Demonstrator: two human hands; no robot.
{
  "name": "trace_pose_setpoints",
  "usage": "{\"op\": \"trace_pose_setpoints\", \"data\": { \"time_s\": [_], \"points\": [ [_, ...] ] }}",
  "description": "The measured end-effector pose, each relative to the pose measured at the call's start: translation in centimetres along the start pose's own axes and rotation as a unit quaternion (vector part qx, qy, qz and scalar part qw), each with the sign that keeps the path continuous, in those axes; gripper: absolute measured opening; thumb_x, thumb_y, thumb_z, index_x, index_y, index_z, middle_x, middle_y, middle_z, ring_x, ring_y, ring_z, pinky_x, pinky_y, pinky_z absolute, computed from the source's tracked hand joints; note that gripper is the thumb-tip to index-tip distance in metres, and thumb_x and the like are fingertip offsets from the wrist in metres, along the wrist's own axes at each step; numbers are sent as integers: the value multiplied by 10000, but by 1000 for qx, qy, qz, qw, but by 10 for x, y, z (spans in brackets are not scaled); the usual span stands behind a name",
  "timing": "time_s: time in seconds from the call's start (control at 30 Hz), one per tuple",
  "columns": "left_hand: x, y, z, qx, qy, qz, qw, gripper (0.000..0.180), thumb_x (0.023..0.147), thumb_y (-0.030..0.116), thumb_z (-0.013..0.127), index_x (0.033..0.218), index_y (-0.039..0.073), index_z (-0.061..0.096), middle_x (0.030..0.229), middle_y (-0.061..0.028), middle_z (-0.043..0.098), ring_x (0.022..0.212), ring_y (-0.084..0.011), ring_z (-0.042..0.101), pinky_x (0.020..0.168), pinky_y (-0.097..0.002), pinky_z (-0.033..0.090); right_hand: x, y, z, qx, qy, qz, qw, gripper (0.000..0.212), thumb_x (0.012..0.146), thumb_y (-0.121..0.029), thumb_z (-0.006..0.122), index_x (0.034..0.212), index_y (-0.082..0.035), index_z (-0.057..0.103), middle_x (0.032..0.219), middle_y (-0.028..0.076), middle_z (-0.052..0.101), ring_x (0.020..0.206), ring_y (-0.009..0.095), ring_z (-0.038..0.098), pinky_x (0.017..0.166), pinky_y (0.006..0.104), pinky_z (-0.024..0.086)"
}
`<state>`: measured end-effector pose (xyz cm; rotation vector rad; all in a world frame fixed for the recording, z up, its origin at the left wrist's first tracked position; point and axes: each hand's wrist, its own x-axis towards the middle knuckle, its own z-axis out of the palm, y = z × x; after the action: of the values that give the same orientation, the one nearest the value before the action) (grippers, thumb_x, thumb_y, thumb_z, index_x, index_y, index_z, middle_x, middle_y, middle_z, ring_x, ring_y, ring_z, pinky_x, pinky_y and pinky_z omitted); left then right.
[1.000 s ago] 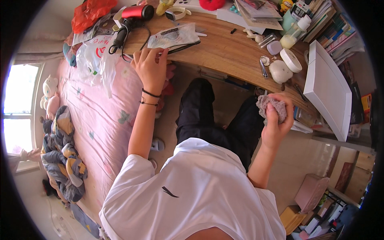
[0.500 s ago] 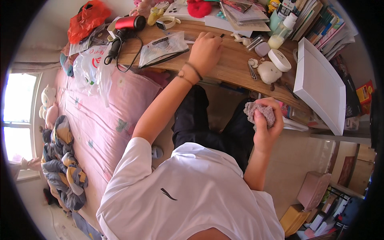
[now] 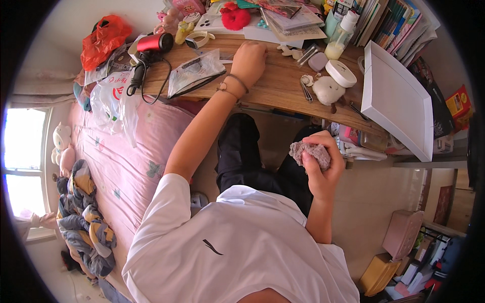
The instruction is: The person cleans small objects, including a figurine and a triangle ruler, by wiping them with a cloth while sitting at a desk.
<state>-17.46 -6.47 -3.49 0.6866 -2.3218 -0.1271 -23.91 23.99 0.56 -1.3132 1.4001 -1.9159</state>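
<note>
My right hand (image 3: 326, 164) is wrapped round a crumpled, fluffy greyish-pink cloth (image 3: 309, 154), held in front of the desk's edge above my right thigh. On the wooden desk (image 3: 283, 86) rests my left hand (image 3: 251, 59), its fingers curled down with the tips hidden, so whatever they may hold cannot be made out. Just left of that hand lies a clear zip pouch (image 3: 197, 73) with a dark edge. To its right are a pack of cotton swabs (image 3: 308, 54), a small pale lilac case (image 3: 318, 61), a round white container (image 3: 341, 73) and a white plush pouch (image 3: 328, 91).
A red hair dryer (image 3: 155, 43) with its cord lies at the desk's left, near a pale-strapped watch (image 3: 199, 39). A pump bottle (image 3: 342, 35) stands at the back right. An upright white box lid (image 3: 399, 101) leans at the right end. The pink-covered bed (image 3: 136, 151) borders my left.
The whole view has shifted a little. My right hand, with the cloth, has drawn slightly nearer to my body. A small dark thing beside my left hand's fingers no longer shows.
</note>
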Motion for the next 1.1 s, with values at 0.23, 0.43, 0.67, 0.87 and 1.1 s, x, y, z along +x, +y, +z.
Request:
{"op": "trace_pose_setpoints", "data": {
  "time_s": [0.23, 0.43, 0.67, 0.87, 1.1],
  "points": [
    [-36, 53, -58, -309, -43, -165, 936, 195, 926, 151, 622, 1009, -17, 672, 833, -80, 692, 738, -151, 617, 674, -277, 481, 8, 1, -2, -25, 5, -22, 999, 180, 780, 2, 653, 959, 11, 632, 884, 87, 614, 775, 145, 563, 706, 257, 441],
    [-80, 101, -105, -677, -127, -307, 657, 218, 983, 187, 591, 1091, -2, 597, 930, -16, 620, 815, -81, 545, 732, -217, 424, 26, 1, 2, -127, 42, -113, 985, 289, 769, -9, 656, 1058, 10, 649, 881, 75, 593, 790, 173, 568, 739, 268, 448],
    [-110, 135, -129, -746, -138, -304, 575, 180, 981, 135, 573, 1098, 3, 607, 926, -28, 623, 835, -94, 556, 758, -238, 437, 29, -19, 13, -210, -7, -132, 969, 297, 728, -34, 762, 1016, -42, 693, 867, 64, 591, 769, 192, 587, 682, 286, 478],
    [-126, 146, -147, -746, -140, -289, 583, 209, 978, 158, 586, 1108, -4, 612, 946, -29, 632, 846, -89, 565, 759, -235, 442, 15, -30, 14, -243, -23, -186, 952, 249, 738, -45, 768, 973, -50, 687, 875, 71, 595, 760, 213, 599, 670, 309, 487],
    [-137, 161, -156, -660, -68, -187, 724, 274, 928, 144, 671, 1132, -34, 631, 1021, -54, 645, 922, -110, 589, 846, -257, 466, 7, -45, 13, -196, -68, -145, 968, 168, 751, -50, 749, 876, -10, 644, 819, 79, 597, 723, 207, 589, 649, 286, 461]
  ]
}}
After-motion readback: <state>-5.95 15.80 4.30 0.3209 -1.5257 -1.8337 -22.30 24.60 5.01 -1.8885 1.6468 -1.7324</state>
